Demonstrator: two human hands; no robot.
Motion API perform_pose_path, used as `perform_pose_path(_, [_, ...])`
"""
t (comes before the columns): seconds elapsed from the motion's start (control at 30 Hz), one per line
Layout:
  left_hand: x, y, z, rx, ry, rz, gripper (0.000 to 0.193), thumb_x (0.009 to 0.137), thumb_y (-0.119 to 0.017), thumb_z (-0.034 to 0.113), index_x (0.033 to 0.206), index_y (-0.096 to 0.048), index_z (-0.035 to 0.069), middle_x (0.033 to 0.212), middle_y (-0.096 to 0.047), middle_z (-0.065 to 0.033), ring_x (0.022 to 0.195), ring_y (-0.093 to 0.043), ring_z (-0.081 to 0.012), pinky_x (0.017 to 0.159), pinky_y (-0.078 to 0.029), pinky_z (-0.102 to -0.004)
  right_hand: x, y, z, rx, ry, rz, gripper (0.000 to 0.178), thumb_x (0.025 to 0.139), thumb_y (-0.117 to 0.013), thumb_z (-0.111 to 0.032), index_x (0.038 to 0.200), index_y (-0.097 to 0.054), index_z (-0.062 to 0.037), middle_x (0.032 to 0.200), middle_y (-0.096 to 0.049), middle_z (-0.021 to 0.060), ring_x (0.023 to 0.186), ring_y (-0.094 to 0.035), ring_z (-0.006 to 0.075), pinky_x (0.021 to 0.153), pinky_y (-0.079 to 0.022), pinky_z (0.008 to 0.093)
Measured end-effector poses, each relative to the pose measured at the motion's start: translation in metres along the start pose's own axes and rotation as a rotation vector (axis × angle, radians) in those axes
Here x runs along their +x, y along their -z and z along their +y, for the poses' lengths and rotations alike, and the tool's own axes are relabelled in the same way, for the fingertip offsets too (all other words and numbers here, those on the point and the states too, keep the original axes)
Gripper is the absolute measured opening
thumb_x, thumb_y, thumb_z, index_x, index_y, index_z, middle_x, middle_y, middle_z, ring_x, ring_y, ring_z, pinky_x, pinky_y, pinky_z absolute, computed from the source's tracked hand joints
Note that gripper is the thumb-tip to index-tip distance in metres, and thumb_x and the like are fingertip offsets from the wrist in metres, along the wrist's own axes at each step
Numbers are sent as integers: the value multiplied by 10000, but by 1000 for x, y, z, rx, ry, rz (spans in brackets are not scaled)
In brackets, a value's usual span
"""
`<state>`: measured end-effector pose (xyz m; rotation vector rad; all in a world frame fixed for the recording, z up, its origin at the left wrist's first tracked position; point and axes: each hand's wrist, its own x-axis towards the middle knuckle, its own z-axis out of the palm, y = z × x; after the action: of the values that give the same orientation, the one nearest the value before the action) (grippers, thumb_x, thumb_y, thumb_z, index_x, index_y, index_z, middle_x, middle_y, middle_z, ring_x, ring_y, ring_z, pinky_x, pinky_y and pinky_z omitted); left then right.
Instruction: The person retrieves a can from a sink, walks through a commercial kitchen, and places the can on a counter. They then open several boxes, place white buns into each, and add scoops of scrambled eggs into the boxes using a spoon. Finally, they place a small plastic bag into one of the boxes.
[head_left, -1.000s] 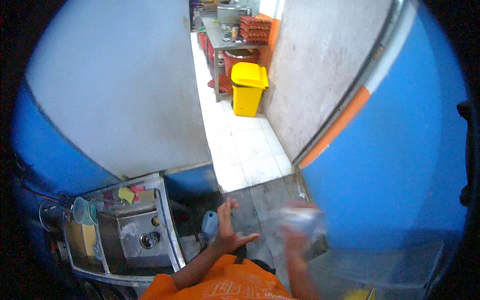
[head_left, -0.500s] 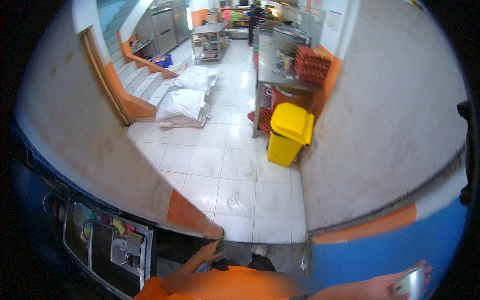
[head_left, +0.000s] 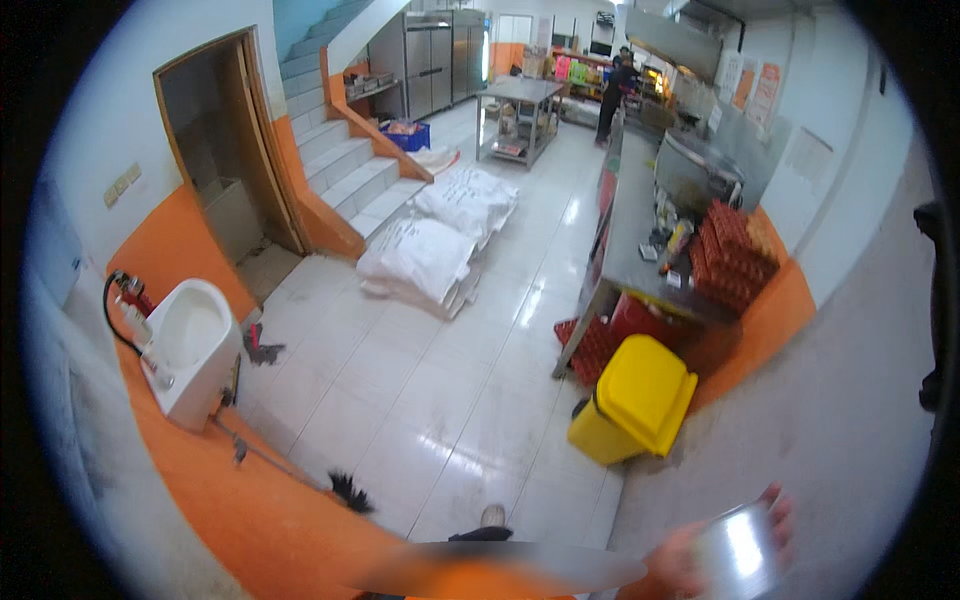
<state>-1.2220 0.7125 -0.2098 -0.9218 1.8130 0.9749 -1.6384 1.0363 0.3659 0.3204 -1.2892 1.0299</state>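
My right hand (head_left: 677,562) is at the lower right, its fingers wrapped round a shiny metal cup (head_left: 742,552). The cup looks like a smooth, silver cylinder, and its inside does not show. Closest to that hand are the grey wall on the right and a yellow lidded bin (head_left: 640,405) on the floor ahead. My left hand is out of the picture. One foot (head_left: 492,516) shows at the bottom, on the white tiles.
White sacks (head_left: 420,258) lie by the stairs (head_left: 345,165). A steel counter (head_left: 635,205) with stacked red trays (head_left: 722,258) runs along the right. A washbasin (head_left: 192,335) hangs at left, and a black brush head (head_left: 350,492) lies below. Beyond are a steel table (head_left: 520,90) and a person (head_left: 615,95).
I have moved forward through the opening into the tiled room. My left hand has left the picture, as has the sink at lower left. The washbasin has come into view; the cup stays in my right hand.
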Motion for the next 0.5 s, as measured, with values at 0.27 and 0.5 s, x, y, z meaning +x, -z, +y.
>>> perform_pose_path(0.27, [174, 277, 299, 127, -228, 309, 533, 893, -639, 495, 1166, -661, 37, 1202, -667, -233, 1169, -606, -405, 1000, -482, -469, 5, -148, 146, -117, 183, -420, 648, 994, -532, -451, 1418, -364, 8, 1365, -497, 217, 1297, -503, 371, 1109, -418, 548])
perform_pose_path(0.5, [248, 493, 564, -388, -635, 693, 300, 920, -659, 270, 1112, -636, 41, 840, -689, -124, 759, -673, -236, 713, -540, -371, -44, -354, 340, 61, 222, -391, 823, 907, -654, -558, 1440, -336, -17, 1347, -473, 205, 1274, -512, 399, 1065, -455, 547])
